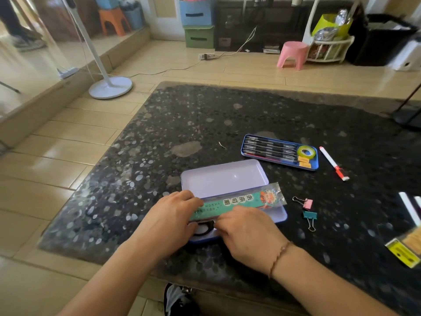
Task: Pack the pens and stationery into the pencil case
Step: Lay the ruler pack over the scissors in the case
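A lilac tin pencil case [224, 179] lies open on the black speckled table, lid raised toward the back. A green ruler in a clear wrapper [241, 201] lies slanted across the case's lower tray. My left hand [168, 215] holds the ruler's left end. My right hand [246, 226] holds its near edge at the middle. A black roll of tape [204, 229] peeks out in the tray between my hands. On the table to the right lie a pink binder clip [304, 202], a teal binder clip [309, 217] and a white marker with a red cap [333, 163].
A blue tin tray [279, 151] with several black pens, green tape and yellow erasers sits behind the case. White sticks [410, 208] and a yellow box [405, 249] lie at the right edge. The table's near edge is just below my wrists.
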